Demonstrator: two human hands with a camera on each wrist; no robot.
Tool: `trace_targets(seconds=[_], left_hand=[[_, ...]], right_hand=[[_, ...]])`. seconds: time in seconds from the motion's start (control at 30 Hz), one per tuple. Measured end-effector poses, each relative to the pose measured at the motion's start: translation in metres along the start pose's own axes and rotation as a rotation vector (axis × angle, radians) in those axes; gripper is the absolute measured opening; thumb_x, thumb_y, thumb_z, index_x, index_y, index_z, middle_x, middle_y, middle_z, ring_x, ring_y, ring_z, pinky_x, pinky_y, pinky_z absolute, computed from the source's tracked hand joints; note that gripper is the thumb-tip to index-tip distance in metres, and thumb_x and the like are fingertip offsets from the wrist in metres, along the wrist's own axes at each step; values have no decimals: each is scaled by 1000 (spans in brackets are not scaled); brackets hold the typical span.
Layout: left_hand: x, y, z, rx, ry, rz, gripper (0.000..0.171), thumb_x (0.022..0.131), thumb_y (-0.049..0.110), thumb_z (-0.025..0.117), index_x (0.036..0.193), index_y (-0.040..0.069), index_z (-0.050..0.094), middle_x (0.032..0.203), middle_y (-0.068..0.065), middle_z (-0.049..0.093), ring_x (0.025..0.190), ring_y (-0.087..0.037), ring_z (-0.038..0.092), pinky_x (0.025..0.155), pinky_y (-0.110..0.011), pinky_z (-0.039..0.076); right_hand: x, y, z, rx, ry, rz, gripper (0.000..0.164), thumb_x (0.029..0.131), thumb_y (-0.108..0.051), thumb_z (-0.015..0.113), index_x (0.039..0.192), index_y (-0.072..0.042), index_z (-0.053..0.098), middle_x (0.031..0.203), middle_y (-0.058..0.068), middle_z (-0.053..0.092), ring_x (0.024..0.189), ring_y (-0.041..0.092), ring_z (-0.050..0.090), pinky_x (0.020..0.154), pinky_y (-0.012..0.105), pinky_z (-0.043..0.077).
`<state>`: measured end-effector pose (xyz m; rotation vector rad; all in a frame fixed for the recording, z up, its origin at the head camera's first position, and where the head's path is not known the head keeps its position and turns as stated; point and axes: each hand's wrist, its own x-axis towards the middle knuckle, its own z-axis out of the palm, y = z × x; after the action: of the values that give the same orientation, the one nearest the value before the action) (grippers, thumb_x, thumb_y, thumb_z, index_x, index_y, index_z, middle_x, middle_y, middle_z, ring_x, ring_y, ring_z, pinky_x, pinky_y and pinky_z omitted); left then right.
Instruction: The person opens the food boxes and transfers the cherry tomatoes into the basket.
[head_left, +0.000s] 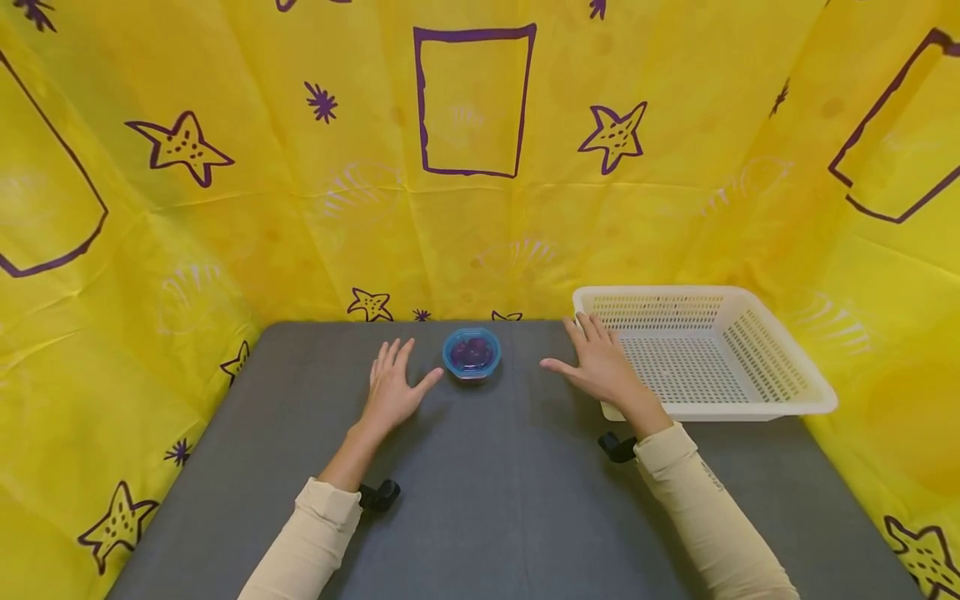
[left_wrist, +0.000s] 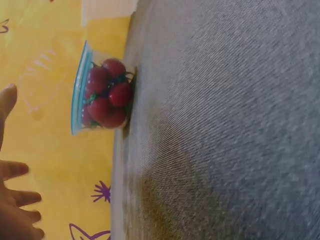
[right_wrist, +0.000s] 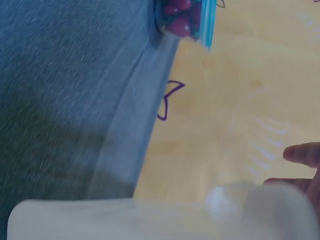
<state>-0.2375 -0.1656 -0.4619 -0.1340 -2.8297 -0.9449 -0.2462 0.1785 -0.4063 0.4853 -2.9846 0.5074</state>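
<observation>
A clear tub (head_left: 472, 354) with a blue lid stands upright near the table's back edge in the head view. In the left wrist view, red cherry tomatoes (left_wrist: 107, 95) with green stems show through its side. Just left of the tub, my left hand (head_left: 392, 392) hovers with fingers spread, not touching it. My right hand (head_left: 600, 365) is to the tub's right, fingers spread and holding nothing, beside the left wall of a white plastic basket (head_left: 795, 367). Whether that hand touches the basket cannot be told.
The grey table (head_left: 465, 500) runs back to a yellow curtain (head_left: 465, 233) with purple drawings, which also hangs along both sides. The basket takes up the table's back right corner, its perforated floor and walls visible.
</observation>
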Motion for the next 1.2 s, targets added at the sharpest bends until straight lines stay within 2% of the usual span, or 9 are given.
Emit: trace_targets(seconds=[0.2, 0.4, 0.53, 0.67, 0.93, 1.03, 1.2], left_hand=[[1, 2, 4, -135, 35, 6, 78, 89, 49, 64, 149, 8, 35, 156, -22, 31, 149, -38, 19, 118, -60, 18], [3, 6, 9, -230, -26, -71, 79, 90, 51, 62, 151, 10, 33, 156, -18, 34, 145, -38, 29, 116, -59, 24], [3, 9, 14, -274, -63, -124, 80, 89, 53, 62, 151, 13, 31, 156, -16, 34, 145, -38, 30, 115, -61, 25], [1, 10, 21, -320, -66, -152, 81, 89, 51, 64, 152, 13, 30, 155, -17, 36, 144, -38, 32, 115, -60, 27], [-3, 10, 40, -617, 15, -181, 74, 88, 29, 72, 147, 2, 37, 148, -24, 44, 138, -39, 42, 114, -51, 34], [-2, 14, 46, -677, 30, -218, 71, 88, 23, 73, 145, -1, 39, 142, -28, 48, 133, -41, 47, 111, -50, 38], [1, 18, 53, -709, 38, -267, 66, 89, 22, 71, 143, -2, 42, 133, -29, 56, 124, -40, 56, 104, -50, 45]], right_hand=[[7, -11, 4, 22, 7, -22, 91, 88, -64, 55, 154, -9, 25, 157, 23, 26, 148, 43, 16, 118, 63, 13], [14, -20, 12, 17, 17, -72, 90, 87, -66, 55, 153, -11, 28, 156, 22, 29, 146, 43, 21, 117, 64, 16], [18, -24, 18, 12, 16, -116, 87, 88, -63, 56, 152, -12, 30, 156, 22, 31, 145, 44, 24, 116, 64, 19], [23, -29, 27, 37, 23, -159, 85, 88, -60, 58, 152, -12, 31, 155, 21, 32, 145, 44, 26, 116, 62, 20], [34, -39, 50, 55, 48, -262, 91, 84, -74, 43, 150, -12, 36, 153, 20, 37, 142, 43, 33, 115, 61, 26], [39, -42, 57, 51, 63, -295, 84, 86, -67, 51, 149, -11, 39, 151, 20, 40, 140, 42, 37, 114, 60, 28], [47, -47, 68, 57, 65, -306, 73, 88, -51, 63, 147, -11, 43, 148, 19, 44, 138, 39, 40, 113, 58, 31]])
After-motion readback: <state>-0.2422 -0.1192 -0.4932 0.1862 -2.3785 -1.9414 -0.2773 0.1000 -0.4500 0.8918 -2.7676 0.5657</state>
